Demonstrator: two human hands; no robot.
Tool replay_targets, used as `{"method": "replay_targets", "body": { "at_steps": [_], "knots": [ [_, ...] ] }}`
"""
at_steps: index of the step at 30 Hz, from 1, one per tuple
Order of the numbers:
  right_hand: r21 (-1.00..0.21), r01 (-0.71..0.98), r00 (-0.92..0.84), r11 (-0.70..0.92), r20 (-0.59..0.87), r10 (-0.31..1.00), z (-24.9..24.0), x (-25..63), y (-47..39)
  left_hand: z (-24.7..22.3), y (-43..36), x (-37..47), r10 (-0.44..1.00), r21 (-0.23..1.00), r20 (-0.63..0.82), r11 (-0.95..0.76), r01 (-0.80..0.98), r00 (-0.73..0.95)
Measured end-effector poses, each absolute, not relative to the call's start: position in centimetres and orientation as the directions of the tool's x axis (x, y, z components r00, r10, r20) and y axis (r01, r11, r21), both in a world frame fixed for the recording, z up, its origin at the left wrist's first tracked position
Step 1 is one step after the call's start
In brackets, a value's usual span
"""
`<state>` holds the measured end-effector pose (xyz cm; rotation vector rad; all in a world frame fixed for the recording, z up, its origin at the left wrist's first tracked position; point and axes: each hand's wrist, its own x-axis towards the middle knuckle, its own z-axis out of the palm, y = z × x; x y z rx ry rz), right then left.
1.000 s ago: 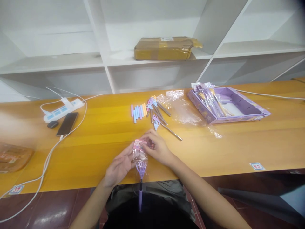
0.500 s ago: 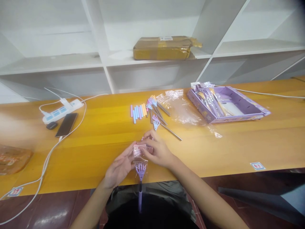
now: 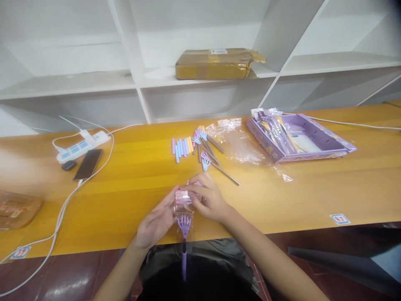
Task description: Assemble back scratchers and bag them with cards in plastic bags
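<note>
Between my hands a clear plastic bag (image 3: 183,210) hangs down past the table's front edge. Inside it is a purple hand-shaped piece (image 3: 184,225) with a purple handle (image 3: 184,266) below. My left hand (image 3: 159,219) pinches the bag's upper left side. The fingers of my right hand (image 3: 209,197) are bent at the bag's top right, by a pink and white label (image 3: 182,196). Beyond my hands lie pastel sticks (image 3: 181,148) in a row and several hand-shaped heads (image 3: 206,162) with metal rods (image 3: 226,173).
A purple tray (image 3: 316,155) with bagged pieces stands at the right, beside loose plastic bags (image 3: 242,144). At the left are a power strip (image 3: 82,146), a phone (image 3: 88,164), white cables and an orange package (image 3: 19,210). A taped box (image 3: 213,65) sits on the shelf.
The label at the bag's top has tilted and now lies flatter. My right thumb has shifted slightly right, off the label. My left hand is nearly still.
</note>
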<state>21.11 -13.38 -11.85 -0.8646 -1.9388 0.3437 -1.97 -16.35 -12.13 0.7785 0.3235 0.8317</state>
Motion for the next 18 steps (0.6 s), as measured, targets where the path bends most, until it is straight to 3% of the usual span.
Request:
{"method": "replay_targets", "body": {
  "at_steps": [18],
  "knots": [
    [-0.63,0.354,-0.355,0.691,0.593,0.722,-11.68,20.95,-13.66,-11.78,-16.51,-1.82,0.782,0.68,0.018,0.448,-0.581,0.624]
  ]
}}
